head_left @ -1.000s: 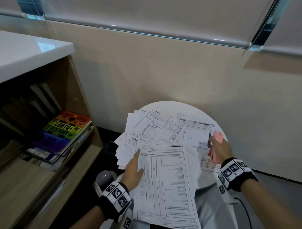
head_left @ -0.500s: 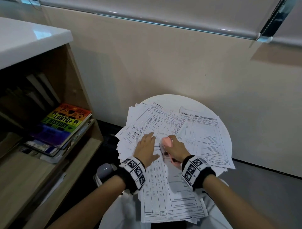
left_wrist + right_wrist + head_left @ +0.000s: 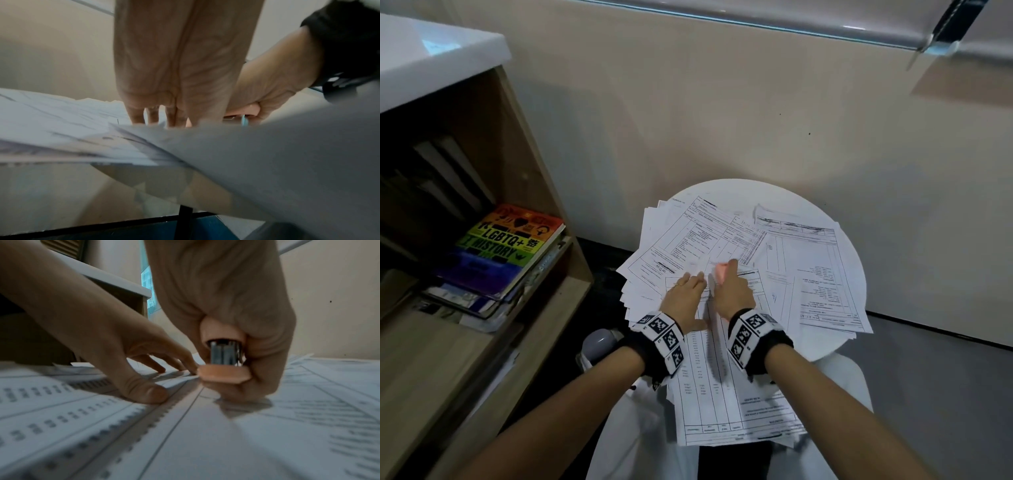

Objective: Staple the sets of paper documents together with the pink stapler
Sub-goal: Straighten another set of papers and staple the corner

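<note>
Against a plain beige wall point(image 3: 722, 113) stands a small round white table point(image 3: 736, 192), and lots of printed papers point(image 3: 808, 274) are spread all over it. One set of papers point(image 3: 722, 387) lies on top, closest to the person, and its near end hangs off the table edge. The left hand point(image 3: 685, 301) lies flat on the top part of this set, with its fingers point(image 3: 152, 363) stretched out and pressing down, and its thumb point(image 3: 144, 391) pressing down too. Just beside it, the right hand point(image 3: 732, 291) is wrapped tight around the pink stapler point(image 3: 720, 272). In the right wrist view the stapler point(image 3: 224, 369) is seen from its back end, with the shiny metal part showing between the pink top and the pink base. The stapler is at the top edge of the set, close to the left fingertips. Both wrists wear black bands point(image 3: 664, 339) with black and white square marks. To the left is a wooden shelf point(image 3: 524, 171) with a white top, and a rainbow book point(image 3: 506, 246) lies on a pile inside it.
</note>
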The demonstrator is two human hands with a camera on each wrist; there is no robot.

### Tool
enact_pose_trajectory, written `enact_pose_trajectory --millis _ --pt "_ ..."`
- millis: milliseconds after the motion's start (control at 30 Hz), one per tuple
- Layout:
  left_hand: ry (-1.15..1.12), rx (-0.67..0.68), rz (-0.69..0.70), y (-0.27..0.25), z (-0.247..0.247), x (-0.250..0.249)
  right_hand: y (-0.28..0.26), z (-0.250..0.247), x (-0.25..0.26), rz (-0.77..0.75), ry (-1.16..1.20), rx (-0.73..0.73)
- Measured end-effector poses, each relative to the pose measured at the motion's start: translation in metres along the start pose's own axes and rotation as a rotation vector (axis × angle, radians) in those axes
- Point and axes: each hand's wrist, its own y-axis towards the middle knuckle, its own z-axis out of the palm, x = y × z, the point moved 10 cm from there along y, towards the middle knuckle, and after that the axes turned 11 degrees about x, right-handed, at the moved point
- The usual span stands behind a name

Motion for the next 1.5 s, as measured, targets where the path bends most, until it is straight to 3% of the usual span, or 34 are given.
enact_pose_trajectory --millis 100,233,400,567,833,1033,1200,1500 --pt "-0.01 -0.008 0.006 -0.001 0.0 0.0 0.002 -0.002 0.005 -0.039 -0.136 -0.054" --pt "-0.006 -0.008 0.014 0.001 0.002 0.0 0.01 -0.003 0.007 -0.013 -0.053 -0.066" --pt "0.021 0.004 0.012 0.004 0.004 0.001 0.016 -0.005 0.013 -0.082 -0.129 -0.099" --pt "0.013 0.022 0.012 0.001 0.003 0.0 0.016 -0.012 0.01 -0.067 -0.006 -0.078" --pt "0.052 0.157 -0.044 0.001 -0.006 -0.004 0.002 -0.052 -0.035 -0.034 0.038 -0.086" --pt "0.197 0.257 -0.167 0.009 -0.04 -0.018 -0.005 -0.054 -0.071 0.012 0.058 0.023" --pt "0.094 0.206 -0.014 0.029 -0.012 -0.047 -0.002 -0.053 -0.066 0.006 0.058 0.023" --pt "0.251 0.226 -0.001 0.03 0.008 -0.045 0.007 -0.051 -0.052 0.029 0.03 0.014"
